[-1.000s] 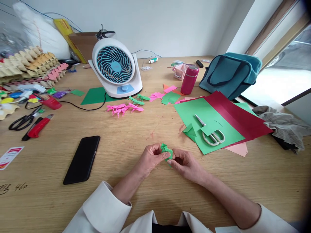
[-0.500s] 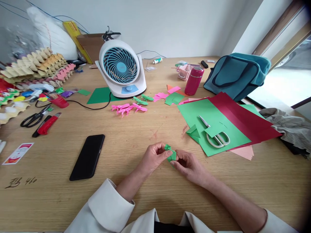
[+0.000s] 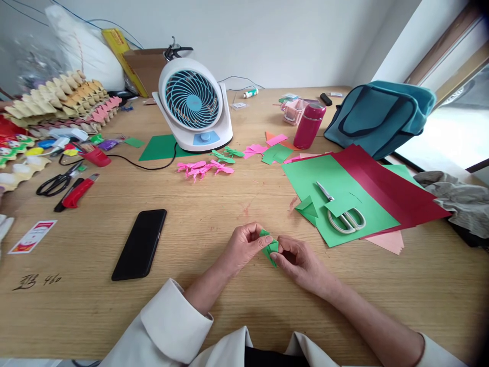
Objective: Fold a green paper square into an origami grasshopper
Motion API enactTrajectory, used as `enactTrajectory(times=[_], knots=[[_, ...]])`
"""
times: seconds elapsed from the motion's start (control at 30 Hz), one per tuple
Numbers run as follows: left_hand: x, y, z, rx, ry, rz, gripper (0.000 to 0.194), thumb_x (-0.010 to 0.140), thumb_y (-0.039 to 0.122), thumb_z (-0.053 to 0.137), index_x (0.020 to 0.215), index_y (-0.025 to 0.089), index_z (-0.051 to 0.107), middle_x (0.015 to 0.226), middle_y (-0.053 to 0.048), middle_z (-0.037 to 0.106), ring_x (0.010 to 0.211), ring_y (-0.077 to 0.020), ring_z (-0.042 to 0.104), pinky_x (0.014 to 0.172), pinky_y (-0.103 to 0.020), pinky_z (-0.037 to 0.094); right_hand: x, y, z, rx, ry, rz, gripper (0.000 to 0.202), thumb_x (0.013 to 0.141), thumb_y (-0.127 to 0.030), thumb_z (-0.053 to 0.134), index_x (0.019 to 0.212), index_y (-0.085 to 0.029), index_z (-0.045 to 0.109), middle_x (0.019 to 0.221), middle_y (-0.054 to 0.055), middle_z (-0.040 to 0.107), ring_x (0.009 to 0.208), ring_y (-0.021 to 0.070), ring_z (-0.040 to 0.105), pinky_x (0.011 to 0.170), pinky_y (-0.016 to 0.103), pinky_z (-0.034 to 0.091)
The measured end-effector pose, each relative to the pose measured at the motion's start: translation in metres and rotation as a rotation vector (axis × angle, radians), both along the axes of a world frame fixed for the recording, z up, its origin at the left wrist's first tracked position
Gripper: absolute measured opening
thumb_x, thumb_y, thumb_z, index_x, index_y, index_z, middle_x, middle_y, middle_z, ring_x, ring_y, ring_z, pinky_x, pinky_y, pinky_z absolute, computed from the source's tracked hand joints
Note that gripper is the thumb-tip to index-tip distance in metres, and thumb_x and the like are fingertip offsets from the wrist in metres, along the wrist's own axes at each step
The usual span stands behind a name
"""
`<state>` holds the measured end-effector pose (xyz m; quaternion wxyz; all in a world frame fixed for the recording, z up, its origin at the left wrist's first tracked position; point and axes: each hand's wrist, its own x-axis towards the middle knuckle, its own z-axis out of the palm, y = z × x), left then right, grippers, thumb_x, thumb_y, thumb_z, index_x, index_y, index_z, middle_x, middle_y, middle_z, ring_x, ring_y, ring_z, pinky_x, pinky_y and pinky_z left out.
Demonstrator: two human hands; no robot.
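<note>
A small folded piece of green paper (image 3: pixel 272 246) is held between my two hands, just above the table's front middle. My left hand (image 3: pixel 244 247) pinches its left side between thumb and fingers. On its right edge, my right hand (image 3: pixel 300 261) grips with thumb and curled forefinger. Part of the paper is hidden behind my fingers. To the right, white-handled scissors (image 3: pixel 346 219) lie on a green sheet (image 3: pixel 305 176), with a small green piece over them. A folded green triangle (image 3: pixel 307 208) rests at that sheet's left edge. Beyond my hands lie pink folded paper figures (image 3: pixel 204 169) and green ones (image 3: pixel 225 154).
A black phone (image 3: pixel 139 244) lies left of my arms. Farther back stand a white fan (image 3: pixel 193 102), a red bottle (image 3: pixel 309 126) and a teal bag (image 3: pixel 378 120). Red sheets (image 3: pixel 401 196) lie at the right. Black scissors (image 3: pixel 55 184) and a red cutter (image 3: pixel 80 191) lie left.
The green paper has turned slightly in my fingers, and more of its lower end shows below my left thumb. Both hands keep their grip. The whole view has shifted a little.
</note>
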<state>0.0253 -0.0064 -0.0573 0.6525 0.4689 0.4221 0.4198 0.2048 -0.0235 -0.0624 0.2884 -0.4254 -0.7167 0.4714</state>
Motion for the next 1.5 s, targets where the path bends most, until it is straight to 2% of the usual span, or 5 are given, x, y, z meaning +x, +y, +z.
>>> enactTrajectory(times=[0.4,0.6,1.03,1.17,1.5], knots=[[-0.002,-0.002,-0.008,-0.063,-0.044,-0.038,0.037,0.079,0.050,0.072,0.077,0.016,0.058,0.060,0.007,0.041,0.050,-0.0043,0.029,0.046,-0.020,0.020,0.002,0.001,0.001,-0.051,0.214,-0.112,0.041,0.098,-0.046,0.049,0.067,-0.019,0.047,0.065,-0.002,0.046,0.061,0.0113,0.041,0.059,0.026,0.034],[-0.004,-0.002,-0.004,0.058,-0.039,-0.102,0.031,0.087,0.047,0.064,0.084,0.017,0.065,0.075,0.002,0.049,0.053,-0.0045,0.033,0.048,-0.020,0.024,0.000,0.003,0.006,-0.264,0.399,-0.093,0.032,0.094,-0.052,0.054,0.101,-0.021,0.054,0.082,0.000,0.056,0.072,0.0138,0.051,0.065,0.026,0.041],[-0.005,-0.002,0.004,0.277,0.024,-0.119,0.023,0.089,0.042,0.064,0.092,0.021,0.073,0.100,-0.006,0.058,0.098,-0.0187,0.056,0.092,-0.031,0.044,0.000,0.011,-0.001,-0.570,0.569,-0.106,0.046,0.072,-0.051,0.080,0.101,-0.023,0.057,0.074,-0.002,0.053,0.058,0.0092,0.044,0.047,0.020,0.036],[-0.005,-0.001,-0.006,0.126,0.034,0.011,0.034,0.092,0.042,0.061,0.119,0.023,0.065,0.102,-0.005,0.065,0.081,-0.0128,0.056,0.075,-0.024,0.045,0.000,0.014,-0.006,-0.517,0.601,-0.235,0.043,0.071,-0.049,0.081,0.096,-0.021,0.059,0.070,-0.004,0.054,0.053,0.0073,0.045,0.049,0.021,0.040],[0.001,-0.002,-0.009,0.116,0.109,0.013,0.027,0.085,0.041,0.066,0.094,0.016,0.060,0.081,-0.002,0.064,0.071,-0.0125,0.060,0.061,-0.023,0.045,-0.004,0.019,-0.013,-0.300,0.597,-0.325,0.041,0.073,-0.049,0.079,0.092,-0.023,0.053,0.078,-0.001,0.058,0.065,0.0124,0.058,0.063,0.029,0.053]])
